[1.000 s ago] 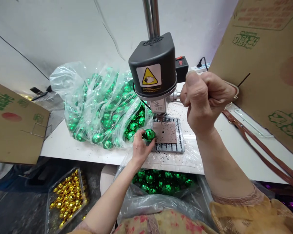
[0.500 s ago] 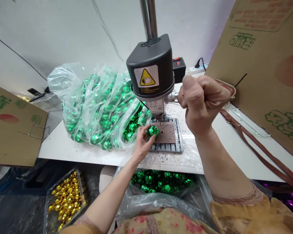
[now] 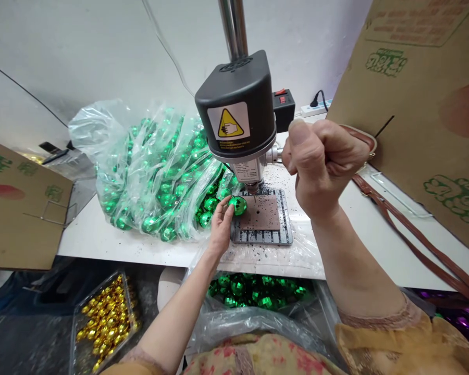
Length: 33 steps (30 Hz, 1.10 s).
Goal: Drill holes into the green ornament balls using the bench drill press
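My left hand (image 3: 221, 225) pinches a shiny green faceted ball (image 3: 239, 205) between thumb and fingers. The ball is at the left edge of a brownish board (image 3: 263, 221) with a dark hole in it, on the metal base (image 3: 286, 229) of a small drill press (image 3: 234, 104). Just above the board, to the right of the ball, is the drill's chuck (image 3: 252, 187). My right hand (image 3: 322, 164) is closed in a fist round the press's feed handle (image 3: 274, 154); the grip itself is mostly hidden by my fingers.
A clear plastic bag (image 3: 140, 172) of green balls lies left of the press. More green balls (image 3: 258, 291) sit in a bag below the table edge. Gold balls (image 3: 105, 317) fill a clear bin at lower left. Cardboard boxes (image 3: 422, 104) (image 3: 19, 208) flank the table; a brown strap (image 3: 410, 239) lies right.
My left hand has shifted a little left with the green ball, from over the board to its left edge. My right hand stays on the feed handle. The view has moved slightly.
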Motion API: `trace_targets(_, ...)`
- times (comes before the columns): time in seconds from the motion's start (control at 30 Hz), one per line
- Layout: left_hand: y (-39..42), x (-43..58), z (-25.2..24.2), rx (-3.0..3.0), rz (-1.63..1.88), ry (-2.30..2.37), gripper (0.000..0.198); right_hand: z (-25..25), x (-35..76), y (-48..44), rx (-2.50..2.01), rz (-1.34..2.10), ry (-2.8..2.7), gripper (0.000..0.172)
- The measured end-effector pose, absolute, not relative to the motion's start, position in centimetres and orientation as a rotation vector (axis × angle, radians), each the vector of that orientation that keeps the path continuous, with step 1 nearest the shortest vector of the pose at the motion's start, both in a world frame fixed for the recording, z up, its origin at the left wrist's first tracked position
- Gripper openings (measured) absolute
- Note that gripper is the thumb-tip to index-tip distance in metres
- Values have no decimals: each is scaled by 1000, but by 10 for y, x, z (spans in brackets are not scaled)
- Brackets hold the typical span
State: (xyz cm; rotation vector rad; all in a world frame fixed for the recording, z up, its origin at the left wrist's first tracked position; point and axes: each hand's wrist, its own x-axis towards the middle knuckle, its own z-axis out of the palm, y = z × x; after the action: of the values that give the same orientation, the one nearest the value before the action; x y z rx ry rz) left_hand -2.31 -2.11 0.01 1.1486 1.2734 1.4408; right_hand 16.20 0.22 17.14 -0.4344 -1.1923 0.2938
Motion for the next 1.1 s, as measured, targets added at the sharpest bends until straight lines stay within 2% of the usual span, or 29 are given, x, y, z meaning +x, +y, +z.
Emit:
trace_targets(0.27,-30,-30,27,791,1325,1036,52,170,161,-1,-384,295,-1154,57)
trace_targets(0.4,-36,-30,25,1024,1337,1182,59,170,161,0,-403,276,-1157,60)
trace_targets(0.53,-35,-30,23,1544,1202,1320,51,169,162,2,-361,258,-1192,61)
trace_targets(0.63,-31,-29,24,1752,1144,1350,57,168,163,1,-392,270,-1204,59)
trace_targets(0.83,-21,-28,23,1933,1048,1398,45,167,164,-1,-334,251,-1244,50)
trace_targets(1.1,-12,-20,8,1705,1177,1275,50,168,166,-1,-336,198,-1278,51)
